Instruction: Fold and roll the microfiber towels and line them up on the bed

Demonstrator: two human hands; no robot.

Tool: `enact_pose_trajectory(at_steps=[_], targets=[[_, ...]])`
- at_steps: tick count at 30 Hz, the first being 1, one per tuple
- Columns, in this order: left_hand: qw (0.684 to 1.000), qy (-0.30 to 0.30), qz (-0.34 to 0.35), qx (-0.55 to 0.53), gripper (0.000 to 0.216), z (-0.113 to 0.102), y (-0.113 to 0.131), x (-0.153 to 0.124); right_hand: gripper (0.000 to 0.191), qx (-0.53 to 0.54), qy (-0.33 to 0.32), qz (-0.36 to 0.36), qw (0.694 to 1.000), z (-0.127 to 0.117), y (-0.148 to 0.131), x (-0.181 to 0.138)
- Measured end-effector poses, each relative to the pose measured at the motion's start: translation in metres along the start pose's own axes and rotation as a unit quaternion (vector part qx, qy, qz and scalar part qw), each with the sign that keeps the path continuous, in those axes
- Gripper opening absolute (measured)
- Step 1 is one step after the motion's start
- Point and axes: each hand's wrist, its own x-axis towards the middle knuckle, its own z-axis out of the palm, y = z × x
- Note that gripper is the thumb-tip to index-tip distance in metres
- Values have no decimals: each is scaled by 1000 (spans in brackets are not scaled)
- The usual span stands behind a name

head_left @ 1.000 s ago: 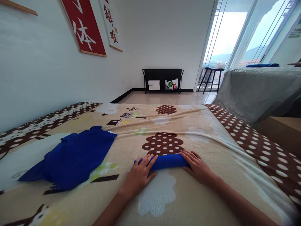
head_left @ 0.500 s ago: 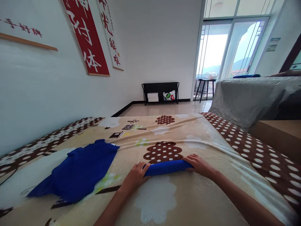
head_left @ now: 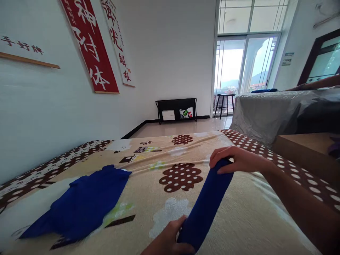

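A rolled blue cloth (head_left: 205, 205) is lifted off the patterned blanket (head_left: 164, 166), held at both ends and slanting from near left to far right. My left hand (head_left: 170, 241) grips its near end at the bottom of the view. My right hand (head_left: 236, 159) is closed round its far end. A second blue cloth (head_left: 82, 202) lies loose and flat on the blanket to the left, touched by neither hand.
A white wall with red and white banners (head_left: 90, 46) runs along the left. A grey-covered table (head_left: 265, 109) stands to the right, with another person's arm (head_left: 316, 83) over it. A black shelf (head_left: 176, 109) and a stool (head_left: 224, 102) stand by the glass doors.
The rolled cloth, lying crosswise on the blanket before, has been picked up and turned; my left hand drew toward me and my right moved up and away.
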Motion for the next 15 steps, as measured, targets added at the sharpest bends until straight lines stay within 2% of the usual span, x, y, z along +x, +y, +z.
enact_pose_trajectory(at_steps=[2,5,10,12,15], targets=[[999,-14,26,-42,83,14,6,4,22,4,-17,-30,999,-4,-17,8],[989,-63,66,-116,73,28,21,9,22,-9,-62,-55,997,-8,-37,19],[977,-119,95,-150,56,29,49,11,36,-56,-128,-78,987,-15,-50,25],[975,-124,99,-155,52,30,49,11,42,-61,-131,-96,985,-17,-50,24],[979,-98,94,-152,51,36,35,12,40,-66,-118,-116,984,-18,-52,23]])
